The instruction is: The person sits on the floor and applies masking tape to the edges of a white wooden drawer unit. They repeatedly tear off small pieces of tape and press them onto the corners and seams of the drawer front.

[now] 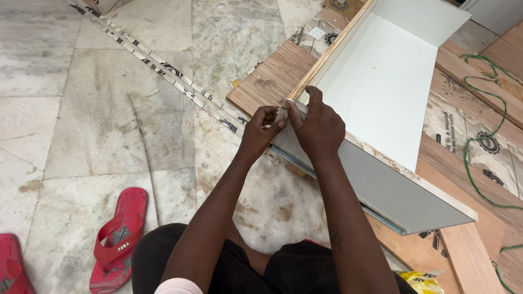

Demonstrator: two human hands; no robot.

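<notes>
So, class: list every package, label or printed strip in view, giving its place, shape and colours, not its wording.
Yellow packet: bottom edge, right of the knees, crumpled, yellow and white.
Printed strip: on the floor, long, thin, white with black marks.
Small label: top, on printed board, square, white.
Stamped boards: right, brown with black round marks.

Both hands meet, far from the body

Both bare arms reach forward from the lap, converging; the left hand curls its fingers inward in a pinch; the right hand lies knuckles up just beside it, thumb tips nearly touching.
</notes>
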